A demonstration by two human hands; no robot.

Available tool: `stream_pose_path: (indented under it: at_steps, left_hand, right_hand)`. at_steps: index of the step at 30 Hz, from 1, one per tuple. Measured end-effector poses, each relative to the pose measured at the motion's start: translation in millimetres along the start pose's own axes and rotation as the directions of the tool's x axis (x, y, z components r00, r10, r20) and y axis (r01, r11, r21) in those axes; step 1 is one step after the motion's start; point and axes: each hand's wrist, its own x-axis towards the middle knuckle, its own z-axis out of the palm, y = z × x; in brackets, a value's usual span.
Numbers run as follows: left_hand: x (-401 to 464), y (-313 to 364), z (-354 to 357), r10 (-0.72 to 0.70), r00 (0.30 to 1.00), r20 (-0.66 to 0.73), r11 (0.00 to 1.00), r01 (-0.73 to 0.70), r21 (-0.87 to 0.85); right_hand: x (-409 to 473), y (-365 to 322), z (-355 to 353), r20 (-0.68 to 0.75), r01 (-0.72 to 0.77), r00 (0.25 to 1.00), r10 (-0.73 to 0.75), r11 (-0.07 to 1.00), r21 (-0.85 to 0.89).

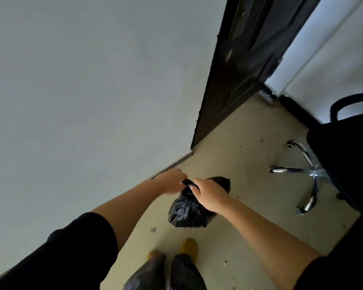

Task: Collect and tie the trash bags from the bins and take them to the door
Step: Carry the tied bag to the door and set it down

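Note:
A small black trash bag [189, 212] hangs above the beige floor in front of my feet, full and crinkled. Its gathered neck runs up between my hands. My left hand [170, 181] grips one end of the twisted top. My right hand [210, 194] grips the neck just beside it, fingers closed around the plastic. The dark door [239, 65] stands ahead, past the bag, at the end of the white wall.
A white wall [82, 91] fills the left side. A black office chair [344, 160] with a chrome star base [308, 174] stands at the right. My yellow shoes [189, 246] are below the bag. Open floor lies between the bag and the door.

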Motion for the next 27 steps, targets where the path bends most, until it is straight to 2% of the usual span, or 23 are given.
stream_pose_path:
  at_steps: [4, 6, 8, 10, 12, 14, 17, 22, 25, 27]
  left_hand:
    - [72.5, -45.4, 7.6, -0.002, 0.999, 0.033, 0.995, -0.002, 0.101]
    - [110.1, -71.1, 11.1, 0.043, 0.999, 0.007, 0.95, -0.043, 0.311]
    - [140.8, -99.1, 8.1, 0.118, 0.992, -0.037, 0.829, -0.078, 0.554]
    - [158.9, -127.6, -1.7, 0.172, 0.984, -0.035, 0.712, -0.1, 0.695]
    - [169.1, -158.1, -7.9, 0.329, 0.943, -0.055, 0.554, -0.145, 0.82]
    - [169.6, -175.5, -11.9, 0.44, 0.897, -0.027, 0.409, -0.173, 0.896]
    - [174.0, -187.7, -6.0, 0.533, 0.846, 0.025, 0.278, -0.203, 0.939]
    - [182.1, -196.5, -2.0, 0.633, 0.774, 0.011, 0.214, -0.188, 0.959]
    - [182.7, -196.7, -1.1, 0.616, 0.788, -0.009, 0.225, -0.165, 0.96]
    - [182.1, -194.5, -1.4, 0.603, 0.797, -0.025, 0.241, -0.152, 0.959]
  right_hand:
    - [69.8, 31.6, 34.5, -0.041, 0.004, 0.999, -0.004, 1.0, 0.009]
    - [111.1, 54.6, 61.4, -0.052, 0.008, 0.999, -0.008, 1.0, -0.006]
    - [151.1, 77.7, 85.7, -0.059, -0.001, 0.998, 0.0, 1.0, -0.021]
    - [184.4, 98.1, 109.9, -0.068, -0.011, 0.998, 0.009, 1.0, -0.029]
    - [212.2, 114.2, 134.6, -0.067, -0.01, 0.998, 0.008, 0.999, -0.032]
    - [235.4, 126.1, 157.5, -0.066, -0.01, 0.998, 0.009, 1.0, -0.023]
    - [258.1, 143.2, 190.9, -0.046, -0.021, 0.999, 0.019, 0.999, -0.038]
    - [276.6, 168.5, 229.0, -0.036, -0.003, 0.999, -0.003, 0.985, -0.174]
    - [283.8, 175.8, 238.6, -0.029, 0.009, 0.999, -0.017, 0.964, -0.264]
    - [286.7, 177.4, 235.7, -0.003, -0.025, 1.0, 0.025, 0.955, -0.297]
